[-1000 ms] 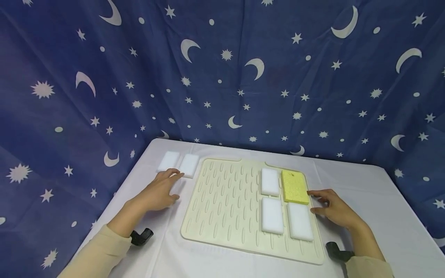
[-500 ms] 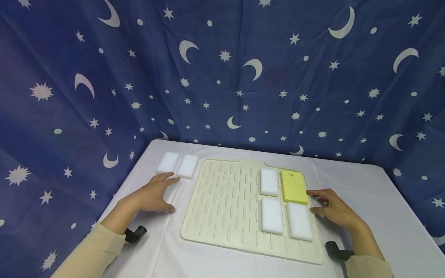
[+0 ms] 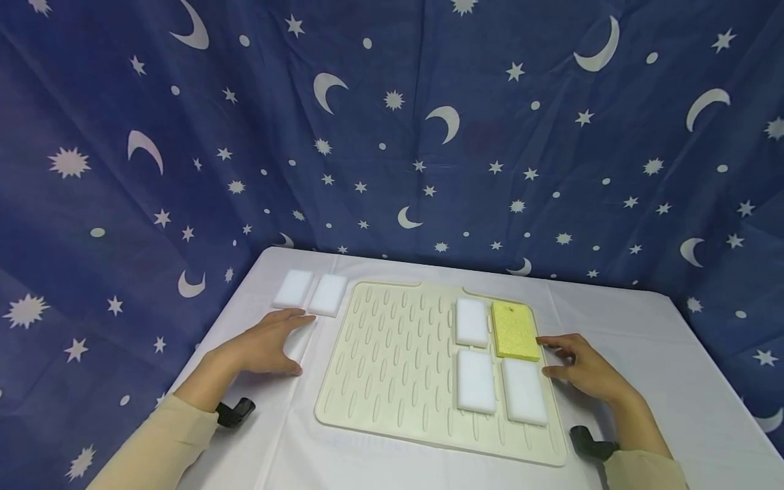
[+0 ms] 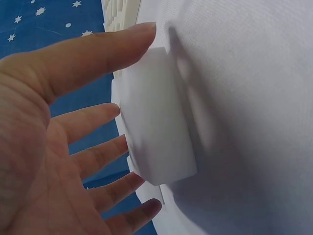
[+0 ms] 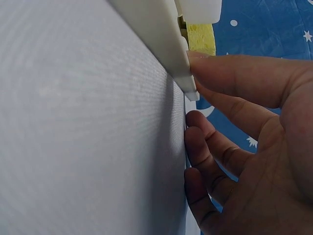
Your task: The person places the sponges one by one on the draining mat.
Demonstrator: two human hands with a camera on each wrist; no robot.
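Note:
My left hand hovers low, fingers spread and thumb apart, holding nothing. Just beyond its fingertips lie two white sponges, a right one and a left one. From the left wrist, a white sponge overlaps the gap between thumb and fingers. At the right edge of the ribbed cream mat, my right hand has thumb and index fingertips right at the rim, beside the yellow sponge. Its other fingers are loosely bent near the cloth. The right wrist view shows the thumb overlapping the mat's edge.
Three more white sponges lie on the mat's right half: one at the back, one at the front and one at the front right. A white cloth covers the table. Behind hangs a blue star-and-moon curtain.
My left hand has drawn back leftward from the two white sponges, and its thumb and fingers are spread wider. The right hand stays at the mat's edge.

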